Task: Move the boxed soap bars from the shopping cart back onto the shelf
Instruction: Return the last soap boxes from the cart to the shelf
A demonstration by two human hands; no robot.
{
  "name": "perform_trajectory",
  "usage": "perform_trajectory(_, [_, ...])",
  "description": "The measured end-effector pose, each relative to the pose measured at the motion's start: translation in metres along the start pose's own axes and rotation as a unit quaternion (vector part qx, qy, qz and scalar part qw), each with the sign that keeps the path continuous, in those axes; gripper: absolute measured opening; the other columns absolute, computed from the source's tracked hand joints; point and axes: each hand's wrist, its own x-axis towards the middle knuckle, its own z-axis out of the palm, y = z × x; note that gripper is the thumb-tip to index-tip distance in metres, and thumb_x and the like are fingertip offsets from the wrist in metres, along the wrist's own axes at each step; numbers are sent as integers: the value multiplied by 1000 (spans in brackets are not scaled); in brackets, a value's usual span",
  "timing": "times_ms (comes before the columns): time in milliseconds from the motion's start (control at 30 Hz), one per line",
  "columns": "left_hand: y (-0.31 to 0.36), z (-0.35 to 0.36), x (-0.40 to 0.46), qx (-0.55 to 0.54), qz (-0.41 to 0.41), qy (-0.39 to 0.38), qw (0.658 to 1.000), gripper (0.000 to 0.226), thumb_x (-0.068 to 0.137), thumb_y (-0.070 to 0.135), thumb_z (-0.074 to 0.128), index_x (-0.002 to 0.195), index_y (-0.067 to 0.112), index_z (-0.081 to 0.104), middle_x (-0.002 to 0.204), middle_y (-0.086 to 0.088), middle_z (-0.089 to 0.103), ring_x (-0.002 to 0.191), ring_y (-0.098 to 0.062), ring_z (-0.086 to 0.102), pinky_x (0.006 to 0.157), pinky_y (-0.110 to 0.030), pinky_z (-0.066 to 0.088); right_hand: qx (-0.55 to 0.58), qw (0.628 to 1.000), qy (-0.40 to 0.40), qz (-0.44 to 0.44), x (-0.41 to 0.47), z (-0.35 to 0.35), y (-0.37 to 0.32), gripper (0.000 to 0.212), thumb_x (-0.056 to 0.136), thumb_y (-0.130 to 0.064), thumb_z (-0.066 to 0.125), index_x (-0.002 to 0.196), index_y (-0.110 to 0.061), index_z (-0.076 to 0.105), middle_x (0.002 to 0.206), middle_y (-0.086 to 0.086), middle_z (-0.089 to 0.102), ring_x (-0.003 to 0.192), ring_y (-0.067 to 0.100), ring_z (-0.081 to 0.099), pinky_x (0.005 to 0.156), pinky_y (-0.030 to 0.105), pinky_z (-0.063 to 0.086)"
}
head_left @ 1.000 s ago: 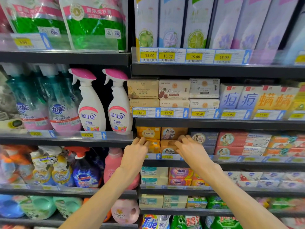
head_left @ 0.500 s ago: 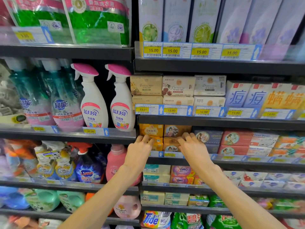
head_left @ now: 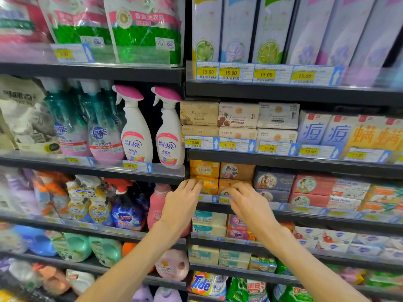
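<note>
Seating step, frame centre: left hand (head_left: pixel 182 203) and right hand (head_left: pixel 247 204), fingers straight, grasping nothing, pressing yellow box (head_left: pixel 207 184) and brown box (head_left: pixel 231 185) onto shelf (head_left: pixel 305 215); next, probably back to cart.

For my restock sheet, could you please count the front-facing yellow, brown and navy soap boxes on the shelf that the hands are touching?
Yellow boxes: 2
Brown boxes: 2
Navy boxes: 2
Total: 6
</note>
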Motion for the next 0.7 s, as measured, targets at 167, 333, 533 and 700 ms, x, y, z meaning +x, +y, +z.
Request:
perform_trajectory(167, [-2, -23, -56, 7, -46, 50, 998, 37, 88, 21, 67, 125, 24, 59, 114, 6, 66, 100, -14, 65, 53, -30, 55, 60, 995, -27, -75, -13, -1, -30, 32, 96, -31, 58, 125, -21, 61, 121, -1, 62, 112, 19, 58, 77, 34, 56])
perform_trajectory(333, [-12, -43, -150, 27, -168, 21, 985, 23, 91, 29, 58, 113, 24, 62, 105, 7, 66, 94, -19, 65, 68, -34, 53, 96, 978, -60, -174, -34, -1, -75, 36, 92, -29, 63, 127, -19, 64, 119, 2, 66, 103, 25, 66, 77, 41, 57])
perform_trajectory(533, [-37, -82, -291, 75, -298, -25, 951, 38, 84, 35, 70, 120, 24, 65, 113, 5, 68, 100, -21, 67, 77, -37, 53, 116, 934, -114, -318, -54, 0, -169, 38, 81, -35, 72, 116, -18, 68, 106, 6, 70, 92, 32, 68, 67, 44, 57])
perform_trajectory(700, [-57, -135, -399, 99, -398, -34, 911, 40, 88, 43, 51, 122, 25, 61, 125, 5, 64, 108, -23, 63, 80, -40, 51, 145, 886, -98, -429, -75, -17, -278, 40, 81, -46, 56, 108, -20, 70, 99, 3, 71, 89, 29, 69, 65, 40, 57])
